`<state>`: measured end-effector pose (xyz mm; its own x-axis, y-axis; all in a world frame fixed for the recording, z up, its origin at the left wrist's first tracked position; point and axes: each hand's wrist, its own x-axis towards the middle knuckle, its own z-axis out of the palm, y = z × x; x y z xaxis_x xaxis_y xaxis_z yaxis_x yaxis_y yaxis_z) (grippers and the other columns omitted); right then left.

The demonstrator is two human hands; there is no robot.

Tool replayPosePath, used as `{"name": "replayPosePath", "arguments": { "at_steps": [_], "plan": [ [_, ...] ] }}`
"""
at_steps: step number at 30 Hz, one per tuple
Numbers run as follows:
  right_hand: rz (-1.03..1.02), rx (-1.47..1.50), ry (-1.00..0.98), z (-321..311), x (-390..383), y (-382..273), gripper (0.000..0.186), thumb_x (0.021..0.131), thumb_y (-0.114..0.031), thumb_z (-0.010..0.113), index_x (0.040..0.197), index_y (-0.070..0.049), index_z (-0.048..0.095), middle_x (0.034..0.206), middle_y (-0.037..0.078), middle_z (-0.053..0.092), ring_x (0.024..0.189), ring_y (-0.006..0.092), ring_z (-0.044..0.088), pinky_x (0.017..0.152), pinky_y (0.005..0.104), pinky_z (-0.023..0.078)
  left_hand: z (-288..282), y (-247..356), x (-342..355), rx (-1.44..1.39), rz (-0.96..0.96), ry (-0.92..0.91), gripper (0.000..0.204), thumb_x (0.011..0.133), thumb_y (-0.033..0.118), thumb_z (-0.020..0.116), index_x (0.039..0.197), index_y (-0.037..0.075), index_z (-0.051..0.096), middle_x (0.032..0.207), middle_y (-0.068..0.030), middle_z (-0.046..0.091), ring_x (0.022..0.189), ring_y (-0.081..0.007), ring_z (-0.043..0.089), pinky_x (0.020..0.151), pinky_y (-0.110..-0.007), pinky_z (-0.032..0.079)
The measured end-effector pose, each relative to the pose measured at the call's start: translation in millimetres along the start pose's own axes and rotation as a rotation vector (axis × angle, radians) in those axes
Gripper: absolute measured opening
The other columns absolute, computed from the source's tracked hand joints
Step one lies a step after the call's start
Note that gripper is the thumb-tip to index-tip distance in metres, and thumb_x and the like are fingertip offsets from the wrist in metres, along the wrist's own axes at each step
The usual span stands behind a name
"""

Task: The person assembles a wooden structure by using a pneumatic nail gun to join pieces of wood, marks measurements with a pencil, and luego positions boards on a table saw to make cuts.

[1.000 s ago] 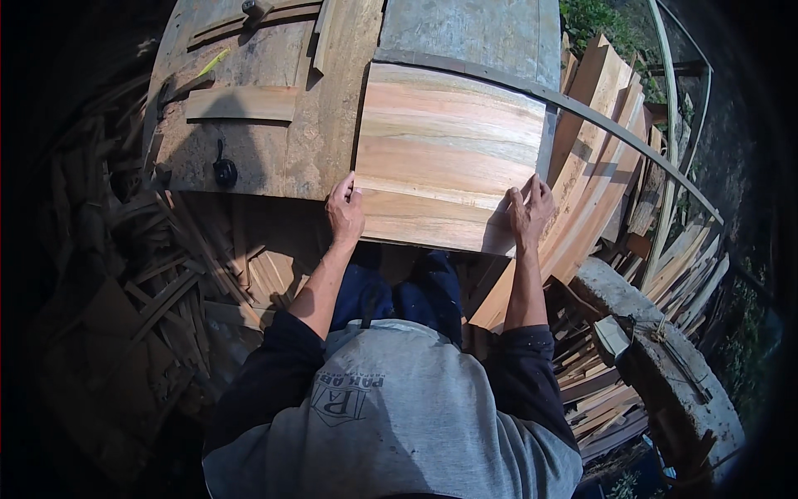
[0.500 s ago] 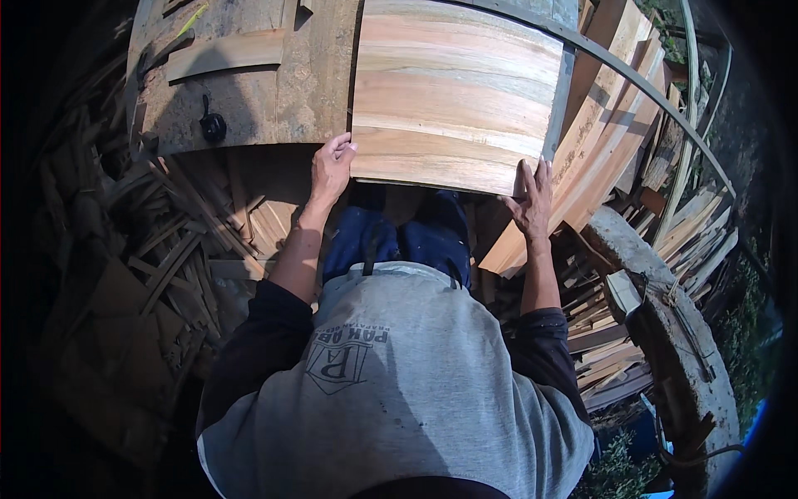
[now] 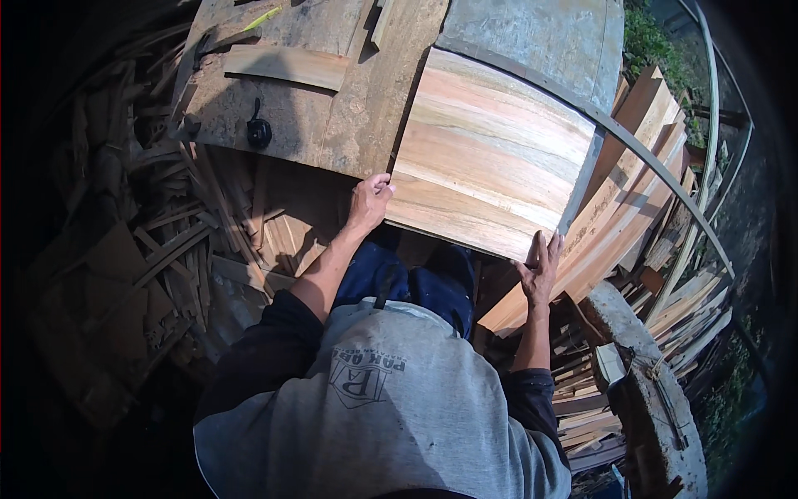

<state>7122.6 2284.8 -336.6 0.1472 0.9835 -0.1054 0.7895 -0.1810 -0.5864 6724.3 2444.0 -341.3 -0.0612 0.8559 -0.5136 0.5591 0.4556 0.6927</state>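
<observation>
A flat panel [image 3: 490,154] of several pale and reddish wood strips lies on a grey metal surface [image 3: 536,37], its far edge against a dark metal bar [image 3: 657,166]. My left hand [image 3: 371,204] is closed on the panel's near left corner, fingertips at the edge. At the near right corner my right hand [image 3: 542,270] holds the panel, its fingers along the right edge and its thumb at the near edge. The undersides of both grips are hidden.
Left of the panel stands a worn wooden bench [image 3: 332,145] carrying a thin board [image 3: 287,66] and a small black round object [image 3: 258,130] with a strap. Scrap wood [image 3: 174,249] heaps at the left. Long planks [image 3: 615,216] and a concrete edge [image 3: 640,349] lie at the right.
The whole view has shifted and turned, so the bench, panel and hands appear lower and farther right. Both hands keep the same corners, and the panel still lies against the metal bar.
</observation>
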Motion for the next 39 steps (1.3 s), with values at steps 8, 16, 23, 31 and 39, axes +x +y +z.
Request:
{"name": "replayPosePath", "arguments": {
  "at_steps": [8,16,23,31,39],
  "plan": [
    [0.015,-0.003,0.013,4.2,0.8,-0.8,0.093,0.067,-0.045,0.087,0.147,-0.015,0.048,0.159,0.023,0.026,0.148,0.0451,0.020,0.119,0.0526,0.023,6.5,49.4,-5.0,0.280,0.366,0.231,0.047,0.082,0.011,0.069,0.126,0.000,0.057,0.116,-0.0200,0.056,0.109,-0.0383,0.054,0.095,-0.045,0.045],
    [0.017,-0.367,0.086,9.1,6.8,-37.3,0.102,0.067,-0.069,0.076,0.150,-0.020,0.041,0.161,0.024,0.022,0.149,0.0442,0.016,0.118,0.0610,0.011,113.4,197.2,161.1,0.477,1.041,0.313,0.064,0.088,0.036,0.069,0.140,0.006,0.050,0.144,-0.0151,0.045,0.139,-0.0342,0.035,0.118,-0.048,0.025],
    [0.003,-0.360,0.108,33.9,5.1,-46.8,0.075,0.081,-0.074,0.057,0.138,-0.026,0.057,0.161,0.011,0.030,0.151,0.0366,0.016,0.117,0.0644,0.005,135.9,228.1,191.0,0.676,0.998,0.068,0.062,0.092,0.050,0.059,0.135,0.005,0.052,0.129,-0.0132,0.053,0.130,-0.0289,0.042,0.116,-0.046,0.023],
    [-0.048,-0.350,0.176,38.6,9.5,-37.4,0.072,0.081,-0.077,0.055,0.132,-0.026,0.062,0.159,0.012,0.034,0.150,0.0372,0.020,0.117,0.0628,0.011,142.2,233.2,195.4,0.690,1.014,0.153,0.049,0.095,0.043,0.057,0.128,0.006,0.055,0.120,-0.0121,0.055,0.120,-0.0286,0.046,0.109,-0.044,0.031],
    [-0.130,-0.396,0.267,44.1,52.8,-28.2,0.075,0.082,-0.078,0.053,0.136,-0.027,0.059,0.157,0.015,0.037,0.146,0.0412,0.028,0.114,0.0580,0.021,145.9,256.9,238.8,0.658,0.998,0.189,0.040,0.094,0.041,0.058,0.116,0.009,0.060,0.111,-0.0109,0.057,0.114,-0.0270,0.049,0.107,-0.042,0.033]
  ]
}}
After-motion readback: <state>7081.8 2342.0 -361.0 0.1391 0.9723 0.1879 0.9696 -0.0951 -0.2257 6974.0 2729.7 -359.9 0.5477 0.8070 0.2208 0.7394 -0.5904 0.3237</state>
